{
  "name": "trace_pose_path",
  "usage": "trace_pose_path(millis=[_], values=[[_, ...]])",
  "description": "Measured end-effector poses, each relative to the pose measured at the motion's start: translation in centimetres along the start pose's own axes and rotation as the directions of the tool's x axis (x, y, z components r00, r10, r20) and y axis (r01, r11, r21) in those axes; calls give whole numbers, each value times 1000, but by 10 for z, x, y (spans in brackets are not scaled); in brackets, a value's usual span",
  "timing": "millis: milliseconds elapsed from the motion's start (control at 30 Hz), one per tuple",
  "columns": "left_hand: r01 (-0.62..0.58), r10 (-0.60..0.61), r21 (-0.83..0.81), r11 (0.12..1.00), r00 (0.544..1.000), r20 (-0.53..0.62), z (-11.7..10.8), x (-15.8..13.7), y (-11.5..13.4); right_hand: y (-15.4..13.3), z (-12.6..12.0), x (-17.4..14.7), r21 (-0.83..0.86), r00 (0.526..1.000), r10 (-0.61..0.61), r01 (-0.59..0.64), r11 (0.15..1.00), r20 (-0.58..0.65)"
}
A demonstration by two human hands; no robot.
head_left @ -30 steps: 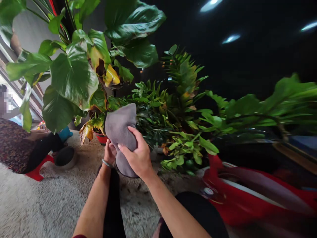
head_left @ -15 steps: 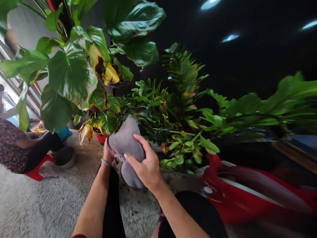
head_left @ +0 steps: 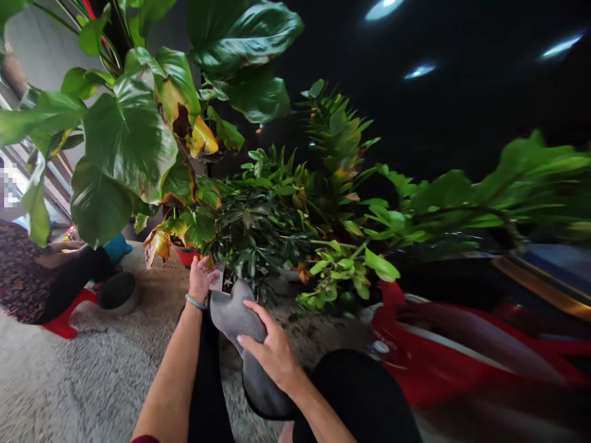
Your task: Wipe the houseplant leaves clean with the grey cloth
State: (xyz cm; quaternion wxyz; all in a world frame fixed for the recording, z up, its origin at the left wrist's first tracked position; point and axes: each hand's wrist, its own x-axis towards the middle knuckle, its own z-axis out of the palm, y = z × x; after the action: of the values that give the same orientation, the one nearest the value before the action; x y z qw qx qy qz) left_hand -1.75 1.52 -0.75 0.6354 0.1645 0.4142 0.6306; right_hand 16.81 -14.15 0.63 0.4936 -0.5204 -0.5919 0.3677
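Observation:
My right hand (head_left: 277, 354) grips a grey, soft fabric piece (head_left: 235, 317), with thumb and fingers pressed on its upper face. This piece is rounded, narrows in the middle and has a dark edge; its exact kind I cannot make out. Its lower lobe hangs over my dark-trousered leg. Just past its upper left end, my left hand (head_left: 201, 280) is raised with fingers spread, apart from the fabric and holding nothing visible. A pale, dark-spotted surface (head_left: 216, 280) shows beside the left fingers.
Leafy potted plants stand close ahead, one in a red pot (head_left: 185, 253). At right lies a red bag (head_left: 425, 351). On the left, another person sits on a red stool (head_left: 69, 314) near a dark basin (head_left: 119, 293). The floor (head_left: 92, 375) is rough grey concrete.
My left hand has come off the grey fabric piece and its fingers have spread. The right hand has brought the piece lower and nearer to my lap.

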Motion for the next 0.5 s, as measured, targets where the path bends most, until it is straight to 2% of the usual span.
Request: trace_pose_path(millis=[133, 200, 233, 300, 367, 433, 500], values=[[-36, 44, 35, 999, 966, -256, -1, -30, 2, -26, -18, 10, -109, 993, -102, 95, 989, -52], [-53, 65, 49, 997, 954, -291, -3, -61, -3, -37, -25, 17, -194, 978, -184, 161, 968, -102], [-70, 82, 55, 996, 963, -257, -4, -80, -7, -40, -25, 19, -242, 967, -226, 193, 951, -117], [-143, 148, 64, 988, 987, -69, -1, -120, -18, -44, -20, 20, -334, 947, -308, 260, 906, -97], [-223, 217, 53, 973, 971, 96, 7, -153, -29, -46, -8, 15, -380, 924, -382, 352, 855, -4], [-278, 266, 78, 957, 954, 141, 17, -172, -35, -50, 5, 7, -352, 894, -437, 442, 825, 100], [-273, 261, 96, 957, 958, 120, 24, -178, -37, -54, 11, -1, -266, 874, -458, 487, 832, 165]])
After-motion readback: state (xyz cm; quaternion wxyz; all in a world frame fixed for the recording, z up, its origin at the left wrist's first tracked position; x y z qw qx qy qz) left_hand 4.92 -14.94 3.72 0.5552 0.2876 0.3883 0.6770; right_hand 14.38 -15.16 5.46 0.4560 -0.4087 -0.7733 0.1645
